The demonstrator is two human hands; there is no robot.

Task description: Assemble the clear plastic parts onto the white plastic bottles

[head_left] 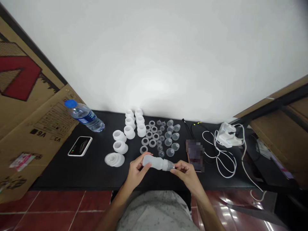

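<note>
A person's left hand (139, 168) grips a frosted bottle (155, 162) over the tabletop (91, 173), fingers curled around its end, while the right hand's (185, 173) fingers pinch its clear dome tip (170, 165); from the bottle, white containers (130, 123) stand toward eleven o'clock; translucent rings (145, 144) lie near twelve; clear domes (168, 142) sit at one.

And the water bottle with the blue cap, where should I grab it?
Probably around the label, coming from the front right. The water bottle appears to stand upright, its round body can be wrapped there, and cardboard rises on its left with the white wall behind.
</note>
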